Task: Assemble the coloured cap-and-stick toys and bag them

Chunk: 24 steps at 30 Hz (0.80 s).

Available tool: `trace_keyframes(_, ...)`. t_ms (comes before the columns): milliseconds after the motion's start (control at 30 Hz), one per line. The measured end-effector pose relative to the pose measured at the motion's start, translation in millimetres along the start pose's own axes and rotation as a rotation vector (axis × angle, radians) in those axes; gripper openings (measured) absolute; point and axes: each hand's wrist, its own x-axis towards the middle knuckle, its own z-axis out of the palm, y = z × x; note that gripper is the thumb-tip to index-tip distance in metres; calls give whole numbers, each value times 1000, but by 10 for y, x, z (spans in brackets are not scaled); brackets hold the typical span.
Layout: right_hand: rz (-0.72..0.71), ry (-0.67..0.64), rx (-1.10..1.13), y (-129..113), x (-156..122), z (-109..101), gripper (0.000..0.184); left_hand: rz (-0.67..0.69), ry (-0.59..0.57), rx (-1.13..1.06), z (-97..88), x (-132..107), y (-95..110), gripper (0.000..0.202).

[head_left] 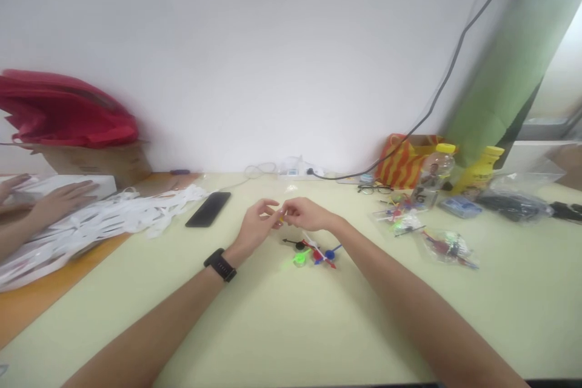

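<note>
My left hand [258, 223], with a black watch [220, 264] on the wrist, meets my right hand [309, 214] above the table. Fingertips of both are closed around a small yellow piece [282, 217], mostly hidden by the fingers. Just below my hands lies a loose group of small plastic arrow pointers with round hubs. Among them are a black pointer [300, 246], a bright green pointer [301, 258], a red pointer [328, 259] and a blue pointer [331, 254]. A white pointer lies across the group.
A phone [208, 210] lies left of my hands. Farther left, another person's hand [61, 200] rests by a white box and white strips [109, 215]. Bagged coloured parts [450, 247], glasses [375, 188], bottles [477, 173] and a striped bag [400, 160] stand or lie right.
</note>
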Motion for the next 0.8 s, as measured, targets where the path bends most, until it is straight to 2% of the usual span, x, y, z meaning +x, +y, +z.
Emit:
trace_keyframes(100, 49, 35, 89, 20, 10, 53, 5, 26, 23, -27, -15, 25, -24, 58)
trace_keyframes(267, 122, 91, 233, 32, 13, 76, 8, 103, -175, -21, -40, 20, 13, 42)
trace_keyframes(433, 131, 69, 245, 8, -18, 129, 7, 182, -220, -6, -59, -2, 52, 31)
trace_keyframes(533, 119, 63, 165, -19, -26, 153, 4, 214, -258, 18, -75, 12, 39, 26)
trace_keyframes(667, 110, 102, -49, -2, 3, 167, 7, 255, -297, 66, -105, 53, -25, 15)
trace_keyframes(800, 126, 86, -291, 89, -7, 120, 3, 250, -307, 231, -187, 94, -99, 16)
